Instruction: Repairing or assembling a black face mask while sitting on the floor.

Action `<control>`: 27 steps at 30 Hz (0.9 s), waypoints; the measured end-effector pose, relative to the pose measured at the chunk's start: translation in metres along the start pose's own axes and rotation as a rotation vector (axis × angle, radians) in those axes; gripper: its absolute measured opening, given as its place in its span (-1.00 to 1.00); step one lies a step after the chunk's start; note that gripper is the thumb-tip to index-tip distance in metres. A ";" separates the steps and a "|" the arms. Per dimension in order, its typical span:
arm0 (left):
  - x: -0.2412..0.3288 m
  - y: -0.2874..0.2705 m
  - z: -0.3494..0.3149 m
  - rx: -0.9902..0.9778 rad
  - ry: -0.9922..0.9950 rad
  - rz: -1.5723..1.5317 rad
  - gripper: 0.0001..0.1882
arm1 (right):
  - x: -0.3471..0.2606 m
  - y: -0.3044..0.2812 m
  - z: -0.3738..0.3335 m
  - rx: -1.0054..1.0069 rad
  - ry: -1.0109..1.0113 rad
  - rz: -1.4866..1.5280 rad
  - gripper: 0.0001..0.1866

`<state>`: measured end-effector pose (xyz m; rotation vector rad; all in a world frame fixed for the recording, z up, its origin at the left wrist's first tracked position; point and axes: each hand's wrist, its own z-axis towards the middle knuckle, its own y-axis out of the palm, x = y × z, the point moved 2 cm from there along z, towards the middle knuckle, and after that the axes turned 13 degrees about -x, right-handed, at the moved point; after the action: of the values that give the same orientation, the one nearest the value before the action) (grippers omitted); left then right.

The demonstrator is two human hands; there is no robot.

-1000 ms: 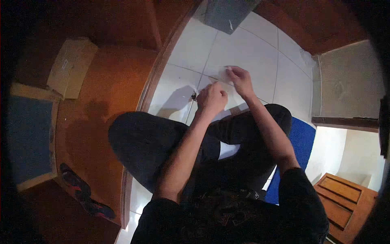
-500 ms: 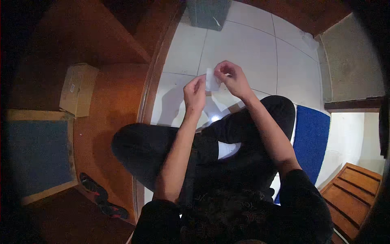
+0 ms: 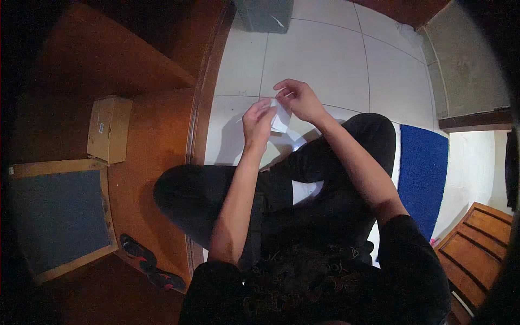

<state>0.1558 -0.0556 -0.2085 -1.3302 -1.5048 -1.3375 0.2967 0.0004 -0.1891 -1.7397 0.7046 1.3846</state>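
Note:
A small piece of white paper (image 3: 281, 120), bent or folded, is held up over the tiled floor in front of my crossed legs. My left hand (image 3: 257, 122) pinches its left edge between thumb and fingers. At the paper's upper edge is my right hand (image 3: 304, 103), its fingers curled and the thumb near the paper's top corner; the exact contact there is too small to make out. Below the hands, a bright glare lies on the floor tiles (image 3: 314, 57). Something white (image 3: 306, 192) shows between my dark-clothed legs.
To the left stands a wooden cabinet (image 3: 143, 130) with a cardboard box (image 3: 108, 130), a wood-framed dark board (image 3: 59, 216) and a pair of dark sandals (image 3: 146, 260). A blue mat (image 3: 423, 179) lies right of my knee. A grey-green box-like object (image 3: 265, 15) stands ahead.
The paper has tilted and looks more bent. My right hand has shifted slightly left, its fingers reaching over the paper's top. The whole view has turned a little.

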 end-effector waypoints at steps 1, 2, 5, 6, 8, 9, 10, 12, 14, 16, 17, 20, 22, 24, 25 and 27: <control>-0.001 0.002 -0.001 0.000 -0.033 0.001 -0.66 | 0.003 -0.001 -0.001 0.019 0.003 0.052 -0.73; -0.004 0.000 0.001 0.006 -0.026 0.002 -0.66 | 0.002 -0.001 0.000 0.031 -0.003 0.103 -0.70; -0.011 -0.005 0.005 0.067 0.065 -0.018 -0.67 | 0.003 0.000 -0.002 0.061 0.128 0.107 -0.59; -0.012 -0.005 0.006 0.090 0.086 -0.033 -0.69 | 0.002 0.002 -0.003 0.058 0.126 0.105 -0.59; -0.012 -0.005 0.006 0.116 0.107 -0.049 -0.72 | 0.002 0.007 -0.006 0.005 0.255 0.204 -0.48; -0.012 -0.005 0.005 0.144 0.111 -0.060 -0.74 | 0.001 0.012 -0.008 0.003 0.255 0.203 -0.48; -0.012 -0.006 0.005 0.172 0.116 -0.070 -0.77 | 0.001 0.019 -0.007 0.020 0.232 0.183 -0.45; -0.011 -0.005 0.003 0.176 0.132 -0.051 -0.79 | 0.010 0.031 -0.002 0.083 0.126 0.174 -0.40; -0.010 -0.003 0.002 0.179 0.148 -0.033 -0.81 | 0.019 0.034 0.000 0.100 0.113 0.115 -0.39; -0.008 -0.003 0.000 0.220 0.168 -0.036 -0.84 | 0.021 0.038 0.000 0.116 0.101 0.056 -0.38; -0.007 -0.003 0.000 0.222 0.171 -0.037 -0.84 | 0.021 0.039 0.000 0.135 0.088 0.018 -0.40; -0.005 -0.004 0.000 0.261 0.195 -0.044 -0.85 | 0.016 0.044 -0.002 0.232 0.035 0.023 -0.49; -0.004 -0.007 -0.001 0.316 0.214 -0.037 -0.83 | 0.008 0.041 -0.004 0.306 -0.003 0.067 -0.57; -0.001 -0.006 -0.004 0.322 0.206 -0.058 -0.82 | -0.001 0.036 -0.005 0.321 -0.007 -0.417 -0.70; 0.000 -0.006 -0.006 0.329 0.199 -0.078 -0.81 | -0.001 0.034 -0.006 0.320 -0.006 -0.416 -0.70; 0.004 -0.001 -0.006 0.304 0.167 -0.108 -0.81 | 0.000 0.033 -0.005 0.155 -0.014 -0.084 -0.78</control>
<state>0.1529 -0.0609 -0.2040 -0.9364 -1.6068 -1.1956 0.2730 -0.0215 -0.1960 -1.6180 0.7042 1.2502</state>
